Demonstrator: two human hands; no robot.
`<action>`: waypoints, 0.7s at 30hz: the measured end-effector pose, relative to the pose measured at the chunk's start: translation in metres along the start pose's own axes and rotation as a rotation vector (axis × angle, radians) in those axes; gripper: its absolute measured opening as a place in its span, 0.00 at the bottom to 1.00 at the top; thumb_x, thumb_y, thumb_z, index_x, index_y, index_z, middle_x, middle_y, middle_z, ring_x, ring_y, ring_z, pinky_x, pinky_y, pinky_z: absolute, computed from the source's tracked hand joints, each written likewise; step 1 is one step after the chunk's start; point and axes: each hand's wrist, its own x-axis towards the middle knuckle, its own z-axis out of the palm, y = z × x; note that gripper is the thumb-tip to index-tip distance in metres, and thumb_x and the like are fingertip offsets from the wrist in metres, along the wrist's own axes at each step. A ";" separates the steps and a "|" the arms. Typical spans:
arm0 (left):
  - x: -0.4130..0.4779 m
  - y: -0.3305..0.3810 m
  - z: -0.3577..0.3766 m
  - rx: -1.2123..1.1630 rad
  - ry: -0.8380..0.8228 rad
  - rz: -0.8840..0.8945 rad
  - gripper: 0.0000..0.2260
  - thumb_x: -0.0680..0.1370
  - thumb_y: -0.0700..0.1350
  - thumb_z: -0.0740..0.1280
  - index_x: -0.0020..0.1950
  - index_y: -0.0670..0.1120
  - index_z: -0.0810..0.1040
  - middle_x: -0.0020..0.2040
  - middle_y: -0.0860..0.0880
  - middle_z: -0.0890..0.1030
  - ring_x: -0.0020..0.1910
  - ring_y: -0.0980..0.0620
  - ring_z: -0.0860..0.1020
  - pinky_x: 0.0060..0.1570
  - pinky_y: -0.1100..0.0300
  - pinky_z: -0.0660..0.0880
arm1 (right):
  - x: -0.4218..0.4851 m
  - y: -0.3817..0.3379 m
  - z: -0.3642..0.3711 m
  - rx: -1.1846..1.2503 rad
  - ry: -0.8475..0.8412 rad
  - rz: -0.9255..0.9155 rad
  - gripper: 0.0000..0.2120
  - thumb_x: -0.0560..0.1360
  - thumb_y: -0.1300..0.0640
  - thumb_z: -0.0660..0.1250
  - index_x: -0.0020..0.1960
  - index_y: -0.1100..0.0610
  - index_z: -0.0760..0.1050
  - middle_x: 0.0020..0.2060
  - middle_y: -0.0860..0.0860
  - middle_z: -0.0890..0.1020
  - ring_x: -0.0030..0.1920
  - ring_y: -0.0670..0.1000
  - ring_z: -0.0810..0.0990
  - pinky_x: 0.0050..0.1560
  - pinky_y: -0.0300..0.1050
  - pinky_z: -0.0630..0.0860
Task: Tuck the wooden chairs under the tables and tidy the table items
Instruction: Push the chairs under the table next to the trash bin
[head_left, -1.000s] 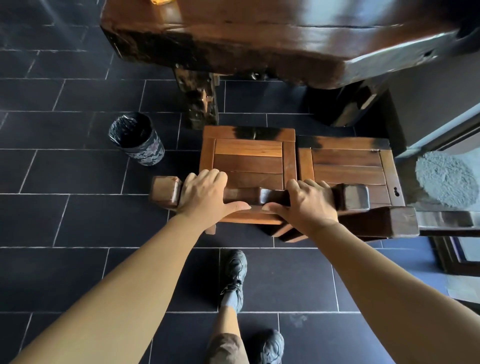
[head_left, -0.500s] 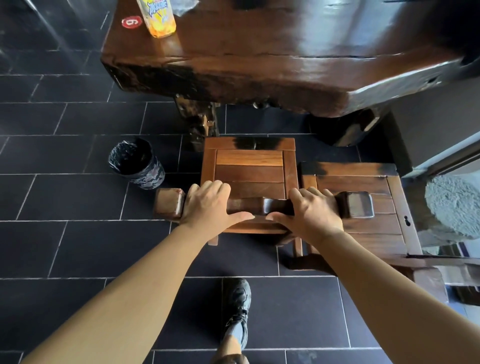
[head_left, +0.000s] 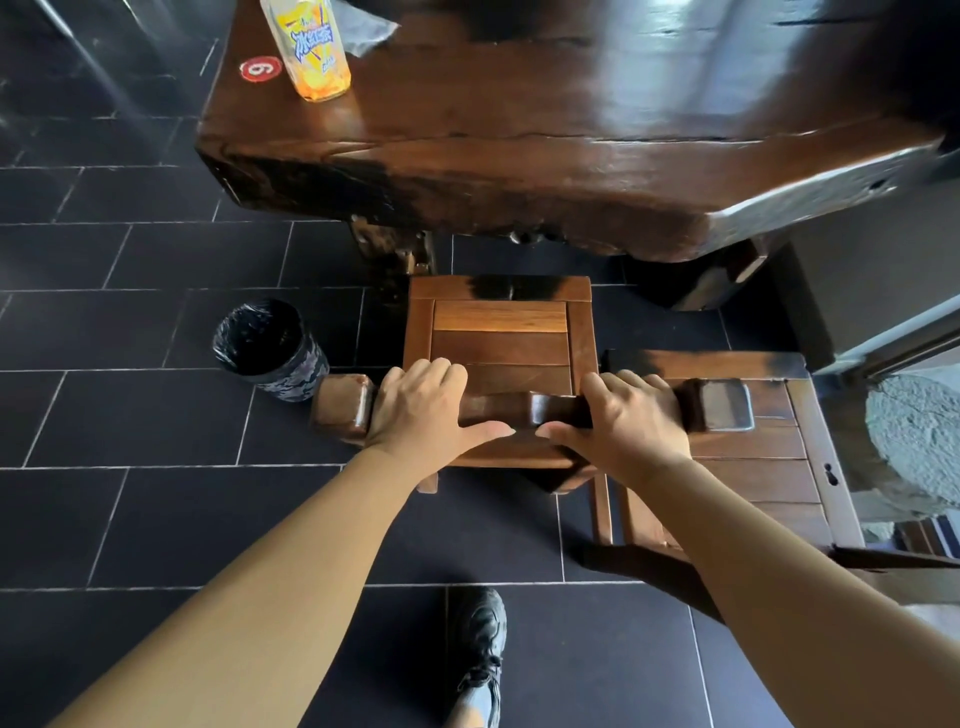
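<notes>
Looks like an eatery or teahouse. The heavy slab-wood bench (head_left: 571, 130) carries a red number sticker (head_left: 261, 68) and a drink bottle (head_left: 311, 47). Matching wooden chairs (head_left: 500, 332), lined bin (head_left: 270, 348) beside the bench, dark tiled floor (head_left: 156, 519).

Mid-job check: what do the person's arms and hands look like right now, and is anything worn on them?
Both arms are bare all the way to the frame edge. No sleeve shows on the left arm or the right arm. The left hand and right hand wear no gloves. No watch, bracelet or ring is visible on the parts that show.
</notes>
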 end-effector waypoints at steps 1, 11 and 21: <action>0.005 -0.002 -0.001 -0.002 -0.013 -0.011 0.34 0.68 0.78 0.53 0.45 0.47 0.74 0.43 0.50 0.77 0.44 0.48 0.76 0.49 0.50 0.71 | 0.005 0.001 0.000 -0.004 0.005 -0.002 0.32 0.70 0.25 0.58 0.46 0.54 0.74 0.41 0.52 0.84 0.45 0.57 0.82 0.50 0.53 0.74; 0.034 -0.010 0.002 0.011 -0.043 -0.026 0.33 0.67 0.78 0.52 0.45 0.49 0.72 0.44 0.52 0.76 0.45 0.50 0.75 0.48 0.52 0.69 | 0.038 0.010 -0.002 0.040 -0.059 0.052 0.33 0.69 0.23 0.56 0.50 0.52 0.74 0.46 0.50 0.84 0.51 0.54 0.80 0.55 0.53 0.73; 0.050 -0.017 0.009 -0.008 -0.020 -0.032 0.34 0.67 0.79 0.53 0.45 0.48 0.73 0.43 0.51 0.76 0.44 0.49 0.75 0.47 0.51 0.69 | 0.052 0.008 -0.008 0.051 -0.075 0.073 0.29 0.71 0.25 0.60 0.52 0.51 0.73 0.50 0.49 0.84 0.54 0.53 0.80 0.59 0.54 0.70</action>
